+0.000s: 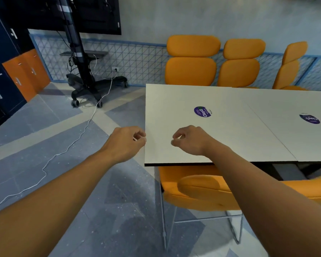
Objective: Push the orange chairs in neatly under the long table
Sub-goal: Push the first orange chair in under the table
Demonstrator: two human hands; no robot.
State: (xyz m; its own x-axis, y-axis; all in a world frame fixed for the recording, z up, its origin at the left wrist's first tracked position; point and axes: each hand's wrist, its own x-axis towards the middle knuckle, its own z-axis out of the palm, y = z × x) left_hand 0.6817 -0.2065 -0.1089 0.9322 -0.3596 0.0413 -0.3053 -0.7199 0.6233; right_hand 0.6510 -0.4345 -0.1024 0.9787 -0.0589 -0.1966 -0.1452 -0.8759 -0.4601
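Note:
A long white table (230, 130) runs from the centre off to the right. Below its near edge sits an orange chair (195, 188) on a thin metal frame, its seat partly under the tabletop. A second orange chair (309, 188) shows at the right edge. On the far side stand three orange chairs (192, 60), (241, 62), (290, 65) with padded backs against the table's far edge. My left hand (125, 141) hovers just off the table's left end, fingers loosely curled and holding nothing. My right hand (190, 140) hangs over the tabletop, fingers loosely curled, also holding nothing.
A black wheeled screen stand (85, 75) stands at the back left, with a white cable (78, 138) trailing across the tiled floor. Dark blue and orange lockers (17, 75) line the left wall. Two purple round stickers (202, 111) lie on the tabletop.

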